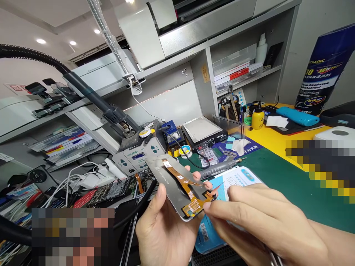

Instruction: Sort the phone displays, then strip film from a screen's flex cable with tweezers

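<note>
My left hand [169,229] holds a phone screen [166,184] tilted, its grey back facing me, with the thumb on its left edge and fingertips behind the right edge. An orange-brown flex cable [177,177] runs down that back to a wider end with small parts. At this lower right end, my right hand [266,218] pinches the cable's edge between thumb and finger. A thin shiny metal tool [273,256], which looks like tweezers, shows under the right palm, mostly hidden. A thin orange-pink sliver sticks up just beyond the fingertips; what it is cannot be made out.
Behind the screen stand a soldering station [135,159] and a heating plate [203,129]. A blue-and-white package [241,179] lies on the green mat [288,181] under my hands. Circuit boards [113,192] and cables crowd the left. A tall cleaner can [321,74] stands at right.
</note>
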Tool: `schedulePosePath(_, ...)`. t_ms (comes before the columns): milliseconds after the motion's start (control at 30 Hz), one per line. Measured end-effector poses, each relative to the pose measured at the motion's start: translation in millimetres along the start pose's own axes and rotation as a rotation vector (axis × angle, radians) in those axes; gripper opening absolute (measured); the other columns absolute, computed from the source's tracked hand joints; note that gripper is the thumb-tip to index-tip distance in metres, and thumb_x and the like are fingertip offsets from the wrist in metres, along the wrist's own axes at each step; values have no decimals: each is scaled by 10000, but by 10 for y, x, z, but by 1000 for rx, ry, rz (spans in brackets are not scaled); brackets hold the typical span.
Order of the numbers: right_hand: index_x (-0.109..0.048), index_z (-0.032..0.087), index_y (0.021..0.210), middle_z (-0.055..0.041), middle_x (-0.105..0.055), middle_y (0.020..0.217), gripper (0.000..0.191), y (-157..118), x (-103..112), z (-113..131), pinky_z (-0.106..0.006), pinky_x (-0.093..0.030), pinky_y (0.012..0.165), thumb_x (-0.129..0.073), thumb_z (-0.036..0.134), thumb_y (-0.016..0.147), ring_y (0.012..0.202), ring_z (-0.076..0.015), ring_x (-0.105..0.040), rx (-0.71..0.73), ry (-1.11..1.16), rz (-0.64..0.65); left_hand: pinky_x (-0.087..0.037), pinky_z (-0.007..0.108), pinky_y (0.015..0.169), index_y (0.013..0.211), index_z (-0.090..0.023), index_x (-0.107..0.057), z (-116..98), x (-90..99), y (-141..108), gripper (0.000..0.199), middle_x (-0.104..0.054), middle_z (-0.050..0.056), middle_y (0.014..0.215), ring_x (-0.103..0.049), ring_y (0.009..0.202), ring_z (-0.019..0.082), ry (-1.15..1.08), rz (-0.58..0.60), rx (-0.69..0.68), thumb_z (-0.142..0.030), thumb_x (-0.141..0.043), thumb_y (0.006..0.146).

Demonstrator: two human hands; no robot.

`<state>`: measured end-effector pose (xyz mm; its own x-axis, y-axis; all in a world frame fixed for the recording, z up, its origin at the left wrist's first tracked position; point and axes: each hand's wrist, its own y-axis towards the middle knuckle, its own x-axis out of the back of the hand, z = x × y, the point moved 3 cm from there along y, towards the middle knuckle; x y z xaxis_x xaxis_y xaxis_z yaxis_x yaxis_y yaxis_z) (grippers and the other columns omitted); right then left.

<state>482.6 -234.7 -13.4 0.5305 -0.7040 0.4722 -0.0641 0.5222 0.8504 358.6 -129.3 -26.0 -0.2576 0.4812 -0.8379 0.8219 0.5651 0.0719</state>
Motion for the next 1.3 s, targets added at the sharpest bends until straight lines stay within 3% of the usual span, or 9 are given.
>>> schedulePosePath(133,-642,141,1036,44,-472,644,156,-29,-4,2,-267,-357,500,-529,61,965,543,-120,-395,-5,22,-12,-474,469,1075,1221,-230,-722,-3,9,-7,382,-728,101,1232,-637,1210,311,13,-32,-19,-401,-506,956)
schedulePosePath(333,-605,128,1193,16,-611,750,238,-84,-43,9,-270,-426,562,-600,121,955,620,-120,-527,-27,11,-73,-508,445,1047,1174,-195,-749,5,-17,-4,379,-747,107,1189,-666,1165,307,46,-48,-18,-403,-552,925)
schedulePosePath(533,-632,140,1124,43,-470,662,177,-35,-7,10,-263,-352,485,-521,110,989,542,-115,-425,23,10,-1,-522,420,1031,1208,-203,-731,16,-32,-21,376,-737,107,1216,-656,1184,285,79,-48,-56,-377,-541,934)
schedulePosePath(700,-634,157,1138,55,-455,644,196,-11,28,17,-275,-321,468,-531,103,980,516,-119,-377,27,17,29,-488,451,1066,1235,-225,-717,28,-39,-38,376,-718,108,1259,-659,1172,284,114,-82,-86,-377,-544,937)
schedulePosePath(933,-617,74,1161,-21,-688,835,257,-29,-26,30,-258,-455,618,-664,99,910,699,-114,-586,-5,21,-119,-529,438,1015,1158,-215,-758,-8,-30,-18,366,-743,120,1199,-700,1097,300,151,-137,-104,-416,-604,892)
schedulePosePath(1067,-631,115,1116,25,-559,697,194,-27,-22,23,-276,-375,520,-601,74,929,581,-121,-482,7,-19,-89,-515,456,1031,1180,-220,-747,-11,-32,-11,372,-736,116,1218,-695,1108,304,133,-108,-121,-406,-592,897)
schedulePosePath(1167,-635,146,1129,52,-465,655,232,-15,-1,1,-273,-307,478,-573,48,928,521,-115,-396,18,-7,10,-486,455,1064,1219,-226,-727,-4,-20,-27,387,-721,116,1249,-665,1169,304,115,-78,-104,-405,-561,918)
schedulePosePath(1300,-651,173,1149,56,-433,641,243,-25,3,-9,-276,-286,461,-550,80,947,502,-118,-366,34,-24,45,-460,448,1089,1253,-232,-706,-13,-10,-39,403,-702,116,1285,-638,1213,307,112,-54,-73,-414,-537,935)
